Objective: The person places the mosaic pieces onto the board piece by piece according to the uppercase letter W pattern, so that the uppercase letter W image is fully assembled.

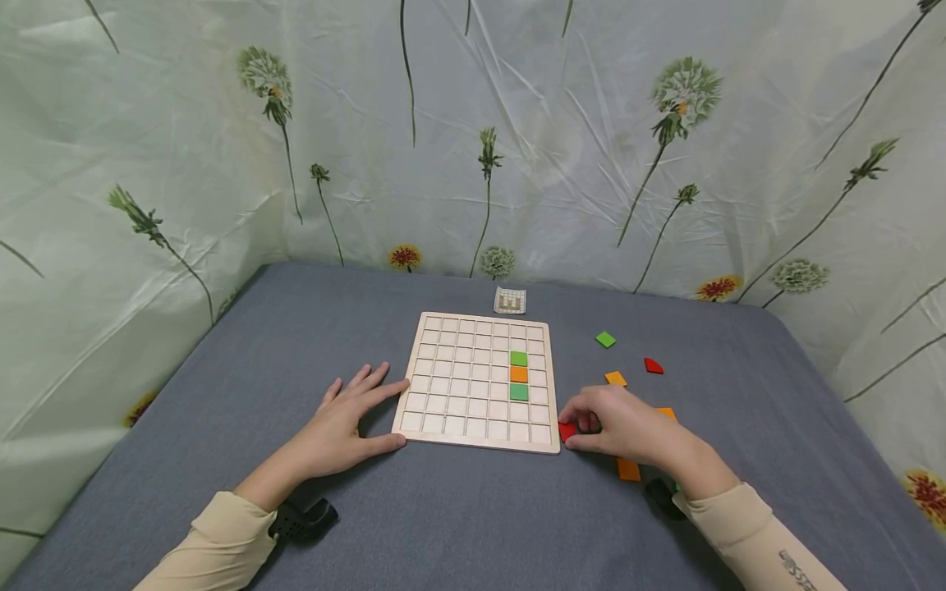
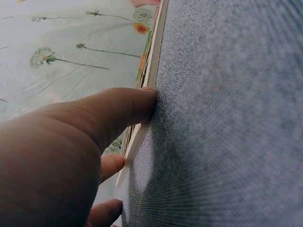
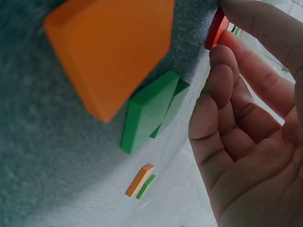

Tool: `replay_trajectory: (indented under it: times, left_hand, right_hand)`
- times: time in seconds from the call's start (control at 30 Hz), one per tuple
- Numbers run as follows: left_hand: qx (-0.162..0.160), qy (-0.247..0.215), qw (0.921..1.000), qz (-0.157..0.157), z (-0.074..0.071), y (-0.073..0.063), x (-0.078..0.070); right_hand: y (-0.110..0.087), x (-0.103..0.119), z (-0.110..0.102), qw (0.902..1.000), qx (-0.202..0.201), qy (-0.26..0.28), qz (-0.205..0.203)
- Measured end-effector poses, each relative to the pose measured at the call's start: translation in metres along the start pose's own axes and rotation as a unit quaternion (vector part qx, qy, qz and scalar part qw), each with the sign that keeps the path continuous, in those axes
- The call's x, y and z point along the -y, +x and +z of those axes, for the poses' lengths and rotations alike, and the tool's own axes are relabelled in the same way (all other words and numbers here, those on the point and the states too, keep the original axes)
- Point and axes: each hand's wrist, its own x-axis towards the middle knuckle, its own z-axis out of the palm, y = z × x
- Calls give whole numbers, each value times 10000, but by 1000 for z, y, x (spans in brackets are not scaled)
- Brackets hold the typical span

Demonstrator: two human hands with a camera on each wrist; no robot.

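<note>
Now the right hand [image 1: 624,423] pinches a red piece [image 1: 567,431] between fingertips; left hand [image 1: 338,428] splayed.

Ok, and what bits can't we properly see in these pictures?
Head view: the red piece; the right hand covers part, hiding its whole shape.
Head view: the little card; its pattern is too small to make out.
Right wrist view: the nearest orange piece; the top edge cuts it off.
Left wrist view: the board; the low angle hides most of its top.
</note>
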Motion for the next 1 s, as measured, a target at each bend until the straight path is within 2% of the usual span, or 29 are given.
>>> replay_trajectory:
  times: [0.47,0.73,1.0]
  left_hand:
    - [4,9,10000,-4,-1,0,-1]
    - [7,18,10000,-14,-1,0,-1]
    - [-4,38,10000,-29,0,1,0]
  right_hand:
    - [-7,-4,0,9993,-256,-137,219]
    - [-10,-7,-1,9995,-268,15,189]
    - [-9,-9,0,9995,-272,-52,178]
